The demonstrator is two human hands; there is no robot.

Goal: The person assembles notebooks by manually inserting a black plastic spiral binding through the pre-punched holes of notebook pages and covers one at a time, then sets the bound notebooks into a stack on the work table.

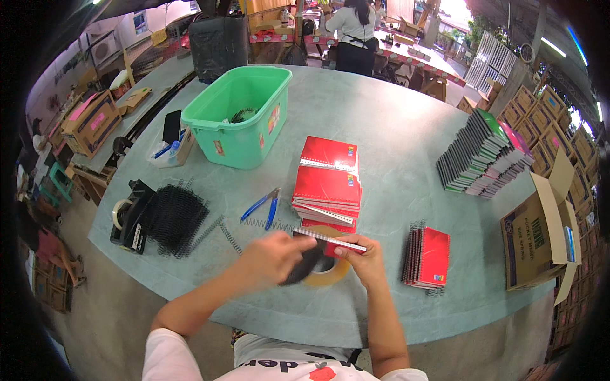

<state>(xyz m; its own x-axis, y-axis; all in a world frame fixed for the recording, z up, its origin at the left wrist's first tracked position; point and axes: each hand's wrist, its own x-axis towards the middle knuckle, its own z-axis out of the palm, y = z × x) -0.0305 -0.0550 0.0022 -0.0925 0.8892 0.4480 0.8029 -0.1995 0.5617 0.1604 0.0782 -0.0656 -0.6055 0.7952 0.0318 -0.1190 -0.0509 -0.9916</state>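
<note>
My right hand grips a small red notebook by its right end, tilted so its white page edge faces up. My left hand, smeared by motion, is at the notebook's left end with a finger along that edge. A dark wire coil stretches from the blue-handled pliers to the notebook's left end. Below the notebook are a roll of yellowish tape and a black rounded thing, partly hidden. Just beyond stands a stack of red notebooks with punched edges.
Left: a heap of black coils, a tape dispenser, a green tub and a small container. Right: coil-bound red notebooks, green and pink notebook stacks and an open carton. A person stands beyond the table.
</note>
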